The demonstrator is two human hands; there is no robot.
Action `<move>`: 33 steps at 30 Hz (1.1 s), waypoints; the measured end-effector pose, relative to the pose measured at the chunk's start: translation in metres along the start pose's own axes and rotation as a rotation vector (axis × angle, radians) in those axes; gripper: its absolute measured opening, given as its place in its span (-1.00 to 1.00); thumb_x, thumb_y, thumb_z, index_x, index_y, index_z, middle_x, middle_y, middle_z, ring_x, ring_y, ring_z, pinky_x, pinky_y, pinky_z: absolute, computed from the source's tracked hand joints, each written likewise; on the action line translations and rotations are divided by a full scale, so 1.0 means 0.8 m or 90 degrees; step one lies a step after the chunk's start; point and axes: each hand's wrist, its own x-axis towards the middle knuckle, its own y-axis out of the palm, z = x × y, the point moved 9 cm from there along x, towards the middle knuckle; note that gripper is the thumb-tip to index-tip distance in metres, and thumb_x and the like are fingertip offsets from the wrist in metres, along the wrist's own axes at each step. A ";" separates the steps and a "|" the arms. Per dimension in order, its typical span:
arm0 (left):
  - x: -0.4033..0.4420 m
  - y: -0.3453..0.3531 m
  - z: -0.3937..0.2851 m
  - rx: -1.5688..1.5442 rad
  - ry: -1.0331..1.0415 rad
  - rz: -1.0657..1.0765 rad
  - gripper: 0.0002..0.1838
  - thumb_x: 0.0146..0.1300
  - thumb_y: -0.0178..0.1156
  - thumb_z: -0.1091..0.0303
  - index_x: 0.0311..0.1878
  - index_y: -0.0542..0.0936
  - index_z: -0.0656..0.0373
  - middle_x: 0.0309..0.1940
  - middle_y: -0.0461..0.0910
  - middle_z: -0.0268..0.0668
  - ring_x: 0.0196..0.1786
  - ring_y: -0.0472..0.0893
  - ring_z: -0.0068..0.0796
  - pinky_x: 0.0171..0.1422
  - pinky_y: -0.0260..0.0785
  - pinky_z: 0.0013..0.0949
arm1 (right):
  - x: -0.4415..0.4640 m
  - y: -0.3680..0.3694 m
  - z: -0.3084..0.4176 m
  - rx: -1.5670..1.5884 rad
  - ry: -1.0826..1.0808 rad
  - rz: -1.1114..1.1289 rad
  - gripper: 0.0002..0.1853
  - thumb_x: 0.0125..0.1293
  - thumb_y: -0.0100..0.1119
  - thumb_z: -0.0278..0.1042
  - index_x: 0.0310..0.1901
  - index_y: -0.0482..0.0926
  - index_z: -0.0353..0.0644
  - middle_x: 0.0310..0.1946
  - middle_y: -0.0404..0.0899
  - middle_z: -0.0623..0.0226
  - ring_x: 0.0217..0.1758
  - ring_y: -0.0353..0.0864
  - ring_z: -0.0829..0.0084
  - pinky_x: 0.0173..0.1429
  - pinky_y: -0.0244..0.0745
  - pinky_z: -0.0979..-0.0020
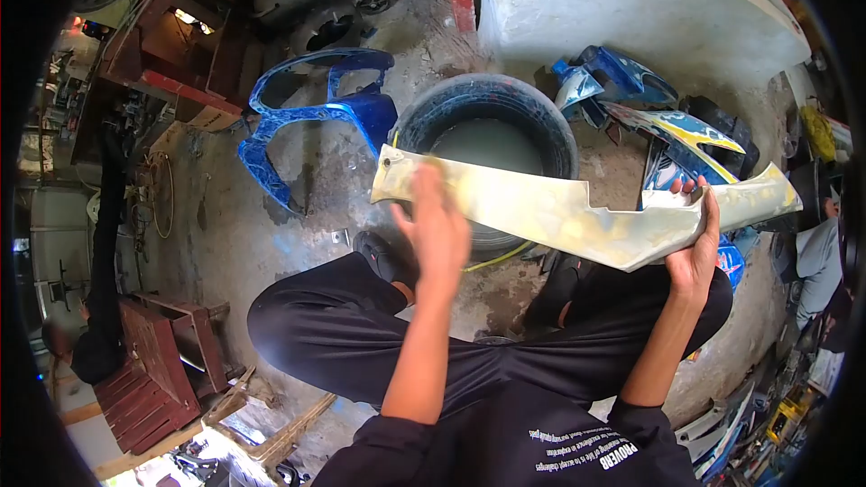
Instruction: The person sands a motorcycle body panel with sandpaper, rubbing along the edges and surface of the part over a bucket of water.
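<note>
A long cream-coloured motorcycle fairing panel (532,198) with yellowish patches lies across my lap side, above a tub's near rim. My right hand (693,248) grips its lower edge near the bend, fingertips showing over the top edge. My left hand (437,230) is pressed against the panel's left end, fingers together and thumb apart. A small brownish-yellow piece (432,165) shows blurred at its fingertips; I cannot make out what it is. The black tub (550,117) behind the panel holds cloudy water (492,142).
A blue fairing frame (361,117) lies on the concrete floor left of the tub. Blue, white and yellow fairing parts (690,135) lie right of it by a pale wall (622,0). A red wooden bench (158,370) stands at lower left, near another person (95,356).
</note>
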 end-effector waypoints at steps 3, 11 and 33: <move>0.033 -0.007 0.034 0.021 -0.083 0.000 -0.41 0.48 -0.03 0.31 0.54 0.28 0.20 0.59 0.21 -0.15 0.64 0.15 -0.19 0.63 -0.30 0.28 | -0.003 0.002 0.001 0.002 -0.023 -0.006 -0.58 0.43 0.30 -0.22 0.25 0.53 -0.14 0.04 0.58 0.39 0.29 0.52 0.31 0.45 0.38 0.08; 0.010 -0.005 -0.019 -0.014 0.107 0.033 -0.43 0.46 0.02 0.38 0.52 0.34 0.05 0.55 0.31 -0.20 0.61 0.24 -0.26 0.65 -0.43 0.24 | -0.001 0.000 0.007 0.018 -0.017 0.006 -0.60 0.44 0.29 -0.23 0.22 0.51 -0.15 0.02 0.58 0.38 0.26 0.53 0.29 0.44 0.37 0.07; 0.010 -0.011 -0.018 -0.057 0.115 0.038 -0.51 0.55 -0.08 0.27 0.48 0.41 0.14 0.48 0.41 -0.19 0.57 0.30 -0.18 0.65 -0.54 0.28 | -0.003 -0.005 0.013 0.015 -0.004 0.030 -0.59 0.42 0.30 -0.24 0.23 0.50 -0.16 -0.04 0.60 0.33 0.27 0.52 0.25 0.47 0.34 0.04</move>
